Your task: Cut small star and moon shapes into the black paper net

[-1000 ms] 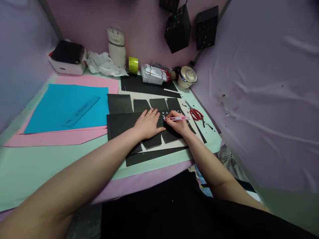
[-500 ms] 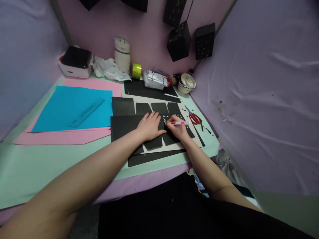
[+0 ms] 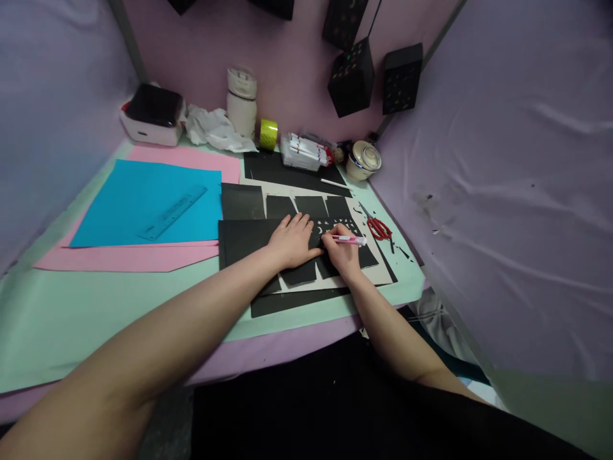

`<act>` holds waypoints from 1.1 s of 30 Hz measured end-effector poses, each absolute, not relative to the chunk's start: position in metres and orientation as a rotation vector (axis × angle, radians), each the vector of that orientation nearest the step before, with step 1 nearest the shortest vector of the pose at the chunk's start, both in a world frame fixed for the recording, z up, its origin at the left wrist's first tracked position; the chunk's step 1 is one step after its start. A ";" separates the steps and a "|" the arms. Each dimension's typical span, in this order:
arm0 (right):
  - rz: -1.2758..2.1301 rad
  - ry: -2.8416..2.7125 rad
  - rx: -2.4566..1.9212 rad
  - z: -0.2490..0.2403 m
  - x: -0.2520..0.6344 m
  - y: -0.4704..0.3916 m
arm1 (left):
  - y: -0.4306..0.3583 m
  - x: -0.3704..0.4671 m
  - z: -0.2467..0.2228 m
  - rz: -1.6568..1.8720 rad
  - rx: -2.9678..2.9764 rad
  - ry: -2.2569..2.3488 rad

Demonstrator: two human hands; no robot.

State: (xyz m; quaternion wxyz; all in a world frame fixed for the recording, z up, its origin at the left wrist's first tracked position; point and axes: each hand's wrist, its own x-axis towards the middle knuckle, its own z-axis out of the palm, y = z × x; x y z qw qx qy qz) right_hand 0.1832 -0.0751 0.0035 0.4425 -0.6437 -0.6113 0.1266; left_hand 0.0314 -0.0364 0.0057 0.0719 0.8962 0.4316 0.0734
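Note:
A black card sheet (image 3: 244, 246) with a flap-edged outline lies before me, with small moon and star cut-outs (image 3: 338, 225) showing pale at its right. My left hand (image 3: 293, 243) rests flat on the card, fingers spread, just left of the cut-outs. Pinched in my right hand (image 3: 342, 250) is a slim pink and white craft knife (image 3: 351, 240), held like a pen and leaning to the right. Its tip is hidden by my fingers, close to the card. Beneath the card is a whitish board (image 3: 383, 273).
Red-handled scissors (image 3: 379, 229) and black scraps lie at the right. On the left, a clear ruler (image 3: 175, 214) sits on blue paper (image 3: 105, 204) over pink sheets (image 3: 143, 259). A white bottle (image 3: 242, 108), yellow tape (image 3: 269, 135) and a lidded cup (image 3: 364, 160) stand behind. Black paper boxes (image 3: 352, 80) hang above.
The whole view has shifted slightly, so things appear a little farther right. Both hands keep nearly the same places on the card, and the craft knife stays in my right hand.

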 end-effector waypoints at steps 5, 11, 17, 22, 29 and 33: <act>0.309 -1.523 -1.591 0.003 0.185 -0.075 | -0.036 0.031 0.006 0.220 2.695 1.293; 0.329 -1.525 -1.575 0.003 0.185 -0.077 | -0.036 0.030 0.006 0.225 2.694 1.289; 0.367 -1.478 -1.557 0.002 0.185 -0.078 | -0.037 0.030 0.006 0.228 2.687 1.288; 0.395 -1.467 -1.547 0.002 0.185 -0.078 | -0.037 0.030 0.006 0.232 2.685 1.283; 0.414 -1.466 -1.549 0.002 0.184 -0.077 | -0.037 0.030 0.006 0.237 2.684 1.285; 0.414 -1.472 -1.543 0.002 0.185 -0.077 | -0.038 0.030 0.007 0.236 2.683 1.281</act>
